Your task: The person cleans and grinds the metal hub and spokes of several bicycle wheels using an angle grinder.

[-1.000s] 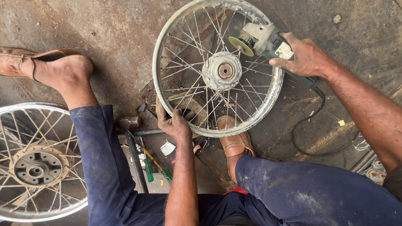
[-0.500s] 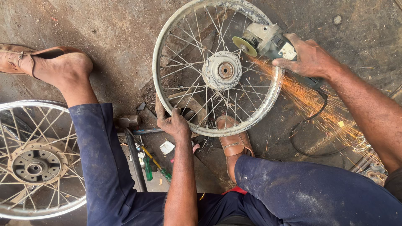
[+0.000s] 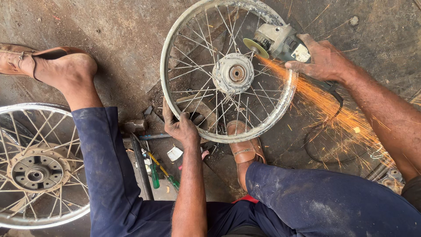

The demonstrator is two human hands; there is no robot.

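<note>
- Fingers of my right hand (image 3: pixel 322 59) are wrapped tight around the body of the angle grinder (image 3: pixel 280 41); fingers of my left hand (image 3: pixel 180 127) are curled over the near rim of the spoked wheel (image 3: pixel 287 94), clamping it.
- Head view: the wheel stands tilted on the concrete floor (image 3: pixel 109 26), its hub (image 3: pixel 233 73) above and to the right of my left fingertips; the grinder's disc (image 3: pixel 255 47) sits just beyond my right fingertips, among the spokes near the hub.
- Orange sparks (image 3: pixel 333 105) stream away under my right wrist toward the black power cord (image 3: pixel 324 153).
- To do this well, I judge the disc should meet the metal lightly and squarely, the left grip firm so the wheel cannot turn, and the sandalled foot (image 3: pixel 245 149) braced at the rim below my left fingers.
- Rim: round, dull grey steel, scuffed and rusty in patches; spokes thin and crossing; hub a ribbed pale casting.
- Left of my left fingers lie a hammer (image 3: pixel 133 127), a green-handled screwdriver (image 3: pixel 154 175) and a dark bar; further left, a second, shinier spoked wheel (image 3: pixel 35 171) lies flat.
- Floor is rough, stained and gritty.
</note>
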